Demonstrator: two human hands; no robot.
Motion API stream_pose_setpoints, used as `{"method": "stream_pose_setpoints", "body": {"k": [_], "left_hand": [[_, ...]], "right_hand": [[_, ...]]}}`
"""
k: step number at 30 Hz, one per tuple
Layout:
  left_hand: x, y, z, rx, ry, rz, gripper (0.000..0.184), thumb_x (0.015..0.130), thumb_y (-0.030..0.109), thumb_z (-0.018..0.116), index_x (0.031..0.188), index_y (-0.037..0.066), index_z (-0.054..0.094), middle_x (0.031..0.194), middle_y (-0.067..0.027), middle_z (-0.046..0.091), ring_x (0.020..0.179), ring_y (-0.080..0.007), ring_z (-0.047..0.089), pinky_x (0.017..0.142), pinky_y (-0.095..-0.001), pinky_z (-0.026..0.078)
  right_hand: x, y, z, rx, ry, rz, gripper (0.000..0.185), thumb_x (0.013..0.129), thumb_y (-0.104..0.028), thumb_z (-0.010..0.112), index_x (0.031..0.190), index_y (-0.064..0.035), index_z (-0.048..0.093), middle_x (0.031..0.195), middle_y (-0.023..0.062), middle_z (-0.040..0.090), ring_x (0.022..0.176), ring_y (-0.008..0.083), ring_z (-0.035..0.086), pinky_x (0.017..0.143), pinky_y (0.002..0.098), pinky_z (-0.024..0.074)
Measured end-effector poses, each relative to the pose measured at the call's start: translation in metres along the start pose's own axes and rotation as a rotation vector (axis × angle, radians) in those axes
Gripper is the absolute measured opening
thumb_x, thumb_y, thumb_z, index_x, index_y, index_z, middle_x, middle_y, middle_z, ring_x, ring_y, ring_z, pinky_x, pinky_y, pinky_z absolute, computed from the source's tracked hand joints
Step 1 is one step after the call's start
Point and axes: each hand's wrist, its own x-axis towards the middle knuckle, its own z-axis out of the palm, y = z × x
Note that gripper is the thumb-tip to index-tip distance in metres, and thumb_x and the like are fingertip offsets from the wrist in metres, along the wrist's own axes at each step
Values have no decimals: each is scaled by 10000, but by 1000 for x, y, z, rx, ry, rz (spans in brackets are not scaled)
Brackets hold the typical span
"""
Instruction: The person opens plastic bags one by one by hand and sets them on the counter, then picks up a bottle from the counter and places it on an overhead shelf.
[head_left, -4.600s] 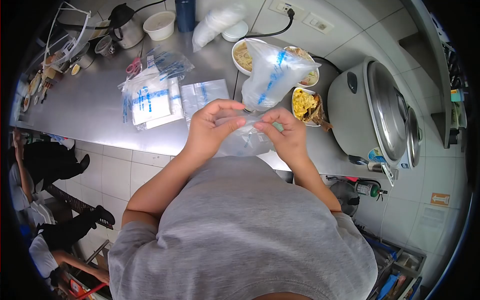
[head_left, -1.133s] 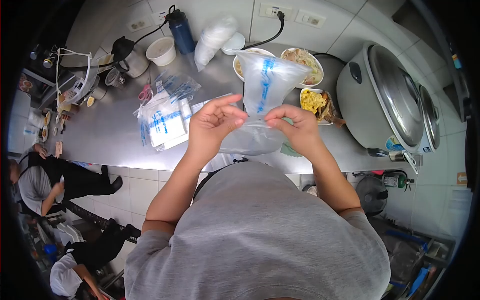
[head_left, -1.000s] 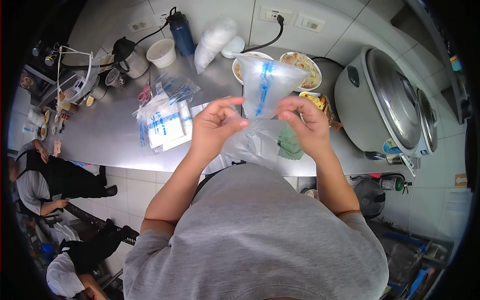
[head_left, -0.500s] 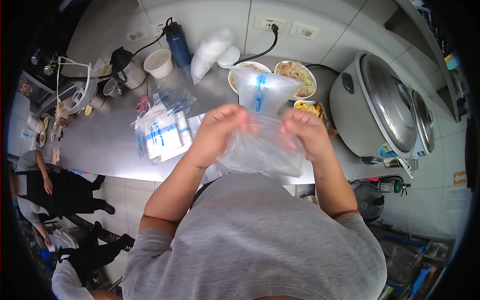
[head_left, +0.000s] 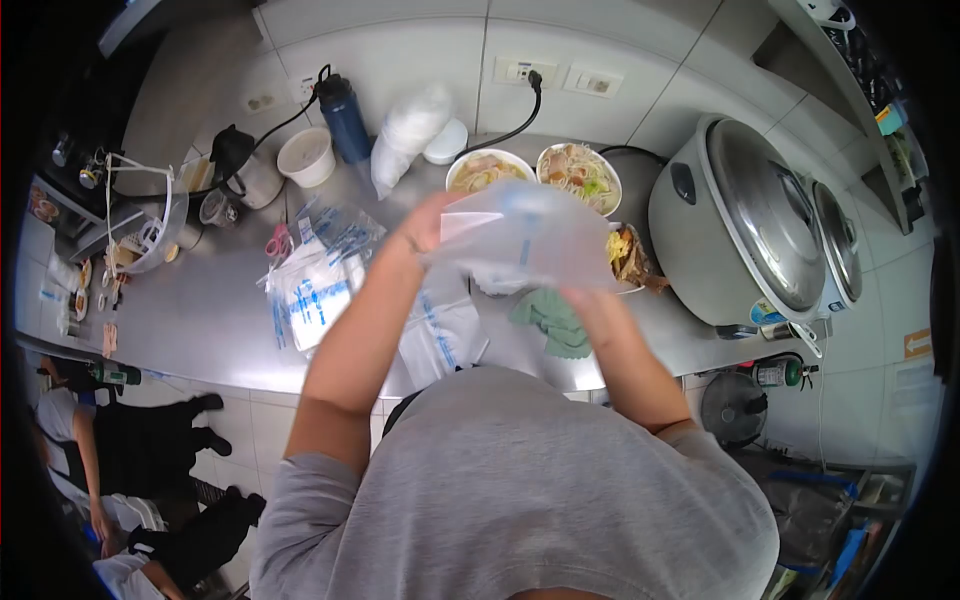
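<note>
Plastic bag (head_left: 528,240) | blue txt blurred, illeg. | L fingers (head_left: 436,214) at edge

1x tall dk-blue cylindrical bottle (head_left: 343,122), upright nr wall. 1x round wht plastic tub (head_left: 306,160), just L of bottle. 1x blk-and-silver metal kettle (head_left: 256,180), L of tub. 1x pr pink-handled scissors (head_left: 279,242), lying on brushed-metal worktop (head_left: 190,310). 1x crumpled pale-green cloth (head_left: 560,325), nr front edge. 1x lg grey round cooker (head_left: 690,235) w/ shiny metal lid, far R; smaller lidded cooker just beside. 1x blk plug (head_left: 534,80), in wht wall socket. 1x orange sign w/ wht arrow (head_left: 917,345). 2x persons in blk trousers (head_left: 145,440), L.
</note>
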Motion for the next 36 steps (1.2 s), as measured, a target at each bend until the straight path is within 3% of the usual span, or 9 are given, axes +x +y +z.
{"method": "stream_pose_setpoints", "body": {"k": [2,5,8,11,19,24,28,30,36], "left_hand": [[50,-60,-81,-344,64,-1,213,898,116,470,1028,-13,579,899,-104,644,723,-170,642,655,-324,548],[22,-62,-44,301,488,39,275,911,155,443,1080,-18,572,954,-121,634,811,-192,638,718,-329,528],[11,-49,-38,824,584,666,344,940,222,415,1120,-35,556,985,-125,621,908,-215,612,785,-327,485],[6,-37,32,370,371,1197,459,966,346,357,1083,-44,569,1000,-122,618,937,-211,585,819,-310,445],[52,-96,-31,698,331,704,608,958,494,257,1078,-20,560,1015,-195,607,930,-294,586,818,-359,435],[21,-97,-57,1227,432,928,472,916,409,434,1118,3,562,1123,-192,563,1060,-365,496,948,-424,355],[-48,-108,-147,1800,903,715,375,778,187,650,1124,61,579,1156,-149,540,1110,-326,459,977,-444,315],[-75,-103,-136,1822,788,703,386,759,165,658,1123,68,576,1136,-143,540,1114,-321,450,978,-447,309],[-118,-139,-123,1606,-108,415,476,718,171,706,1153,65,544,1064,-138,553,1050,-334,495,926,-401,383]], "right_hand": [[-2,24,10,-8,124,56,160,889,-148,510,967,-26,577,817,27,601,671,119,562,560,282,494],[-1,33,0,-342,164,-73,188,893,-174,528,1004,-26,562,842,31,602,735,129,573,660,283,497],[3,13,4,-387,110,-416,334,875,-210,585,1133,-16,499,961,57,582,873,166,570,807,290,460],[-12,-23,42,-171,-34,-568,556,825,-250,667,1251,-6,405,1107,94,529,1022,220,523,915,326,400],[6,65,29,-863,114,-974,859,661,-369,795,1273,35,348,1179,187,464,1092,341,468,940,404,363],[-4,65,11,-969,7,-774,755,708,-279,757,1263,41,359,1181,202,460,1098,342,457,938,404,358],[-54,102,-32,-1123,17,-499,574,739,-164,697,1226,-1,441,1162,188,485,1089,335,463,921,393,374],[-82,117,-49,-1276,-150,-161,472,742,-126,679,1172,-39,508,1144,168,500,1098,327,458,916,383,379],[-58,136,6,-1610,-598,-728,147,756,-80,631,896,-59,595,948,114,577,918,314,555,780,374,440]]}}
